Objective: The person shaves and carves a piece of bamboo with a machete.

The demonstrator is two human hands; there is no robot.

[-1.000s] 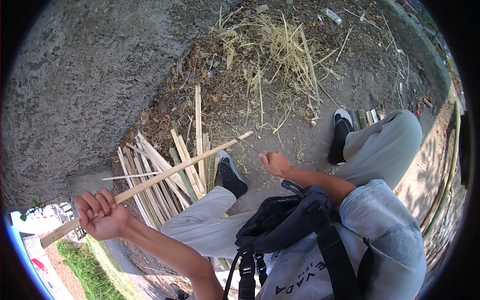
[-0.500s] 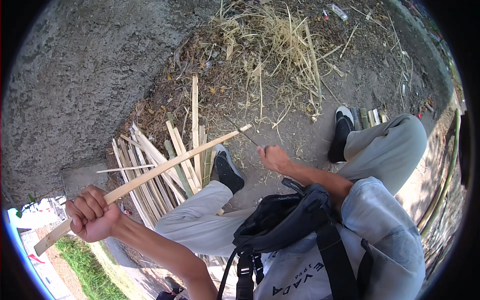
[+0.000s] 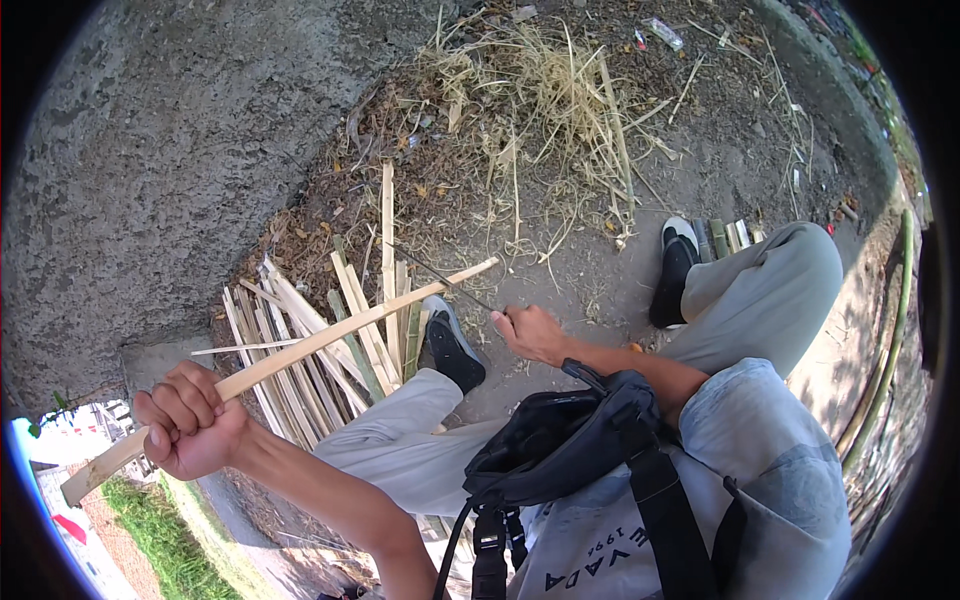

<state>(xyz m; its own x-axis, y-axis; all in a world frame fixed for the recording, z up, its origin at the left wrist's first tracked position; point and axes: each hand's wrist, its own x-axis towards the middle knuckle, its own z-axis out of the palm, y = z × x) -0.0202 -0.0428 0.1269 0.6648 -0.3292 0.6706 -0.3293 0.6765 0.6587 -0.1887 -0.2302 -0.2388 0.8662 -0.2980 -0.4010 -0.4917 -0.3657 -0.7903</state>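
My left hand (image 3: 195,425) is closed tightly round a long pale bamboo strip (image 3: 335,332), whose near end sticks out below the fist. From there the strip slants up to the right, its far end in the air above the ground. My right hand (image 3: 532,333) is closed on a knife (image 3: 470,297) with a thin dark blade; the fingers hide its handle. The blade crosses the strip a little short of the far end and looks to be touching it.
Split bamboo strips (image 3: 290,365) lie in a heap beside my left shoe (image 3: 452,345). A mound of curly shavings (image 3: 545,90) is farther off. A rough concrete slab (image 3: 180,180) rises at the left. Short bamboo pieces (image 3: 728,238) lie by my right shoe (image 3: 677,270). A black bag (image 3: 560,440) hangs at my front.
The knife and my right hand have moved left along the strip, away from its far end. My left hand keeps its hold on the strip, almost in the same place.
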